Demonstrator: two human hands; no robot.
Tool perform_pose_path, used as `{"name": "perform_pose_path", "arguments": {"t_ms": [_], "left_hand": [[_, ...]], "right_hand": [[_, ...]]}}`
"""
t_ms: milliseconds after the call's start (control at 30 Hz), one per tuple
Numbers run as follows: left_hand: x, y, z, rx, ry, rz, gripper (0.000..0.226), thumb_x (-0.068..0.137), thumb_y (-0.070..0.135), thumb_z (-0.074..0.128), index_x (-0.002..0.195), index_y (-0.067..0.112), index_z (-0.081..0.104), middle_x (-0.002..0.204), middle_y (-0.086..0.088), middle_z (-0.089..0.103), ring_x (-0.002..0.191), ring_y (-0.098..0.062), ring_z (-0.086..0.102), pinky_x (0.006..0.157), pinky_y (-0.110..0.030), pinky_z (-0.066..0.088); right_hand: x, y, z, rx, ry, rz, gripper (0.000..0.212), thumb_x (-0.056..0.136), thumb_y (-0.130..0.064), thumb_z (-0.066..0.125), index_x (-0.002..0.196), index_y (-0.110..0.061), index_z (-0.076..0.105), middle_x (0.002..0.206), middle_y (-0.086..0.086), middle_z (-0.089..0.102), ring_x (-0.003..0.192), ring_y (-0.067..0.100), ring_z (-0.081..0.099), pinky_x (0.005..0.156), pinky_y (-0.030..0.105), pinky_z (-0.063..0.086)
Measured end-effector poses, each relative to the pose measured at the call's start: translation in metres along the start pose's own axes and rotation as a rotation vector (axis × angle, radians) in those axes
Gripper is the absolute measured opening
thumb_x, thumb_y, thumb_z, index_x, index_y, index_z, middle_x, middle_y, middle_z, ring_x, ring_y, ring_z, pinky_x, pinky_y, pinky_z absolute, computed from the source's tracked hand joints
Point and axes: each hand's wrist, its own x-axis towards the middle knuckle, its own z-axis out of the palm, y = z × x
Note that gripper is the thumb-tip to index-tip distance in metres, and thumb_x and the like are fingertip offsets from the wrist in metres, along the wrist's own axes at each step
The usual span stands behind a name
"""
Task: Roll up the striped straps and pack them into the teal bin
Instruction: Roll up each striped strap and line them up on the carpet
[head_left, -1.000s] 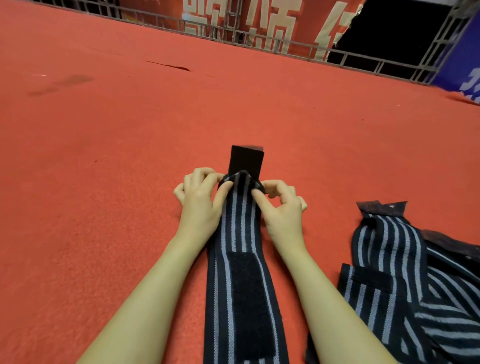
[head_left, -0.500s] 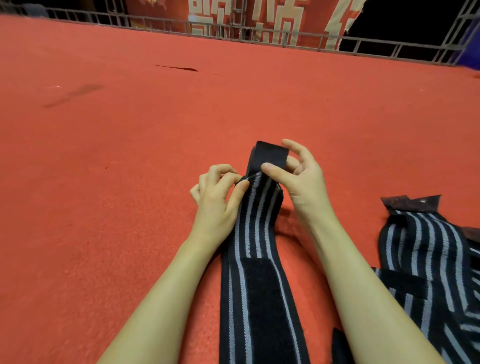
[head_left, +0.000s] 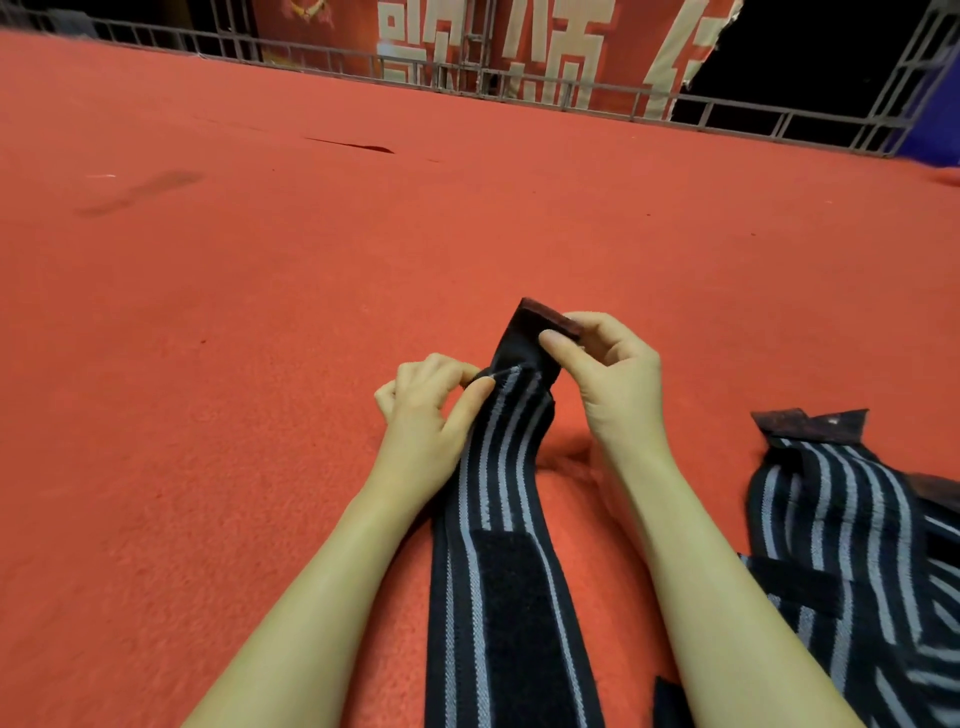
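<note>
A black strap with grey stripes (head_left: 501, 467) lies lengthwise on the red carpet between my forearms, a black fastener patch on its near part. My left hand (head_left: 431, 410) pinches the strap's left edge where the stripes end. My right hand (head_left: 608, 374) pinches the plain black end tab (head_left: 524, 343) and holds it lifted off the carpet, tilted up and to the right. No teal bin is in view.
A loose heap of more striped straps (head_left: 852, 535) lies on the carpet at the right, close to my right forearm. Red carpet (head_left: 260, 364) spreads wide to the left and ahead. A metal rail fence (head_left: 519, 88) with a red banner closes the far edge.
My right hand has lifted the black end tab higher and tipped it to the right. My left hand has kept its pinch on the strap's left edge. The camera has shifted slightly.
</note>
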Motion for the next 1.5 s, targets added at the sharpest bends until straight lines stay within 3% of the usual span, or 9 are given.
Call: {"name": "perform_pose_path", "arguments": {"t_ms": [100,167,333,467,667,1000,1167,1333,1500], "left_hand": [[0.007,-0.001,-0.007,-0.172,0.003,-0.070,0.010,0.092,0.032,0.057,0.087,0.040,0.060,0.087,0.020,0.065,0.088,0.007,0.055,0.092,-0.030,0.037],[0.009,0.000,-0.011,-0.251,-0.006,-0.092,0.010,0.093,0.019,0.061,0.091,0.026,0.067,0.087,0.015,0.068,0.082,0.006,0.058,0.084,-0.020,0.042],[0.011,0.000,-0.017,-0.365,-0.118,-0.146,0.018,0.091,0.009,0.062,0.102,0.021,0.067,0.093,0.011,0.070,0.084,0.002,0.061,0.077,-0.013,0.044],[0.012,-0.006,-0.020,-0.388,-0.165,-0.177,0.025,0.089,0.005,0.063,0.100,0.027,0.064,0.090,0.004,0.068,0.083,-0.005,0.061,0.075,-0.019,0.046],[0.013,-0.004,-0.023,-0.608,-0.298,-0.216,0.026,0.095,0.003,0.053,0.097,0.029,0.057,0.092,-0.025,0.064,0.080,-0.027,0.061,0.073,-0.039,0.047],[0.010,-0.002,-0.026,-0.564,-0.334,-0.309,0.035,0.092,-0.005,0.046,0.078,0.021,0.065,0.075,-0.002,0.063,0.046,-0.009,0.046,0.041,-0.018,0.034],[0.005,-0.001,-0.020,-0.559,-0.241,-0.228,0.004,0.081,0.011,0.070,0.083,0.014,0.068,0.079,-0.002,0.065,0.072,-0.010,0.057,0.065,-0.022,0.046],[0.000,0.015,-0.012,-0.587,-0.142,-0.343,0.036,0.080,0.006,0.074,0.110,0.019,0.061,0.096,-0.004,0.071,0.092,-0.015,0.068,0.085,-0.028,0.053],[0.003,0.051,-0.024,-0.537,-0.189,-0.310,0.019,0.084,0.020,0.071,0.102,0.018,0.063,0.096,-0.005,0.072,0.093,-0.020,0.069,0.083,-0.031,0.055]], "right_hand": [[0.001,0.005,-0.013,-0.060,-0.287,0.121,0.038,0.076,0.001,0.075,0.106,-0.020,0.065,0.094,0.002,0.072,0.091,0.013,0.065,0.087,0.030,0.050],[-0.002,0.008,-0.016,-0.117,-0.378,0.161,0.033,0.080,0.003,0.071,0.108,-0.014,0.066,0.093,0.011,0.072,0.087,0.014,0.064,0.085,0.026,0.049],[-0.001,0.009,-0.016,-0.096,-0.347,0.126,0.016,0.085,-0.001,0.067,0.097,-0.011,0.062,0.086,0.015,0.069,0.080,0.013,0.061,0.078,0.023,0.047],[-0.003,0.011,-0.016,-0.036,-0.404,0.167,0.028,0.084,0.003,0.066,0.104,-0.016,0.062,0.087,0.001,0.065,0.086,0.013,0.060,0.081,0.026,0.047],[-0.004,0.009,-0.024,-0.044,-0.519,0.188,0.026,0.091,0.000,0.058,0.113,-0.014,0.058,0.093,0.018,0.066,0.089,0.020,0.059,0.086,0.028,0.043],[-0.003,0.016,-0.027,-0.076,-0.552,0.242,0.024,0.076,-0.006,0.051,0.079,-0.022,0.069,0.084,0.001,0.065,0.083,0.021,0.054,0.080,0.040,0.038],[-0.012,0.016,-0.025,-0.043,-0.529,0.238,0.021,0.075,-0.011,0.072,0.089,-0.022,0.063,0.091,0.001,0.064,0.087,0.020,0.058,0.080,0.036,0.045],[-0.018,-0.002,-0.026,-0.097,-0.396,0.267,0.042,0.077,0.007,0.072,0.109,-0.017,0.060,0.098,0.004,0.067,0.089,0.012,0.065,0.080,0.027,0.053],[-0.030,-0.043,-0.032,-0.141,-0.268,0.172,0.035,0.076,0.006,0.072,0.100,-0.019,0.066,0.099,0.002,0.070,0.094,0.017,0.064,0.089,0.035,0.053]]}}
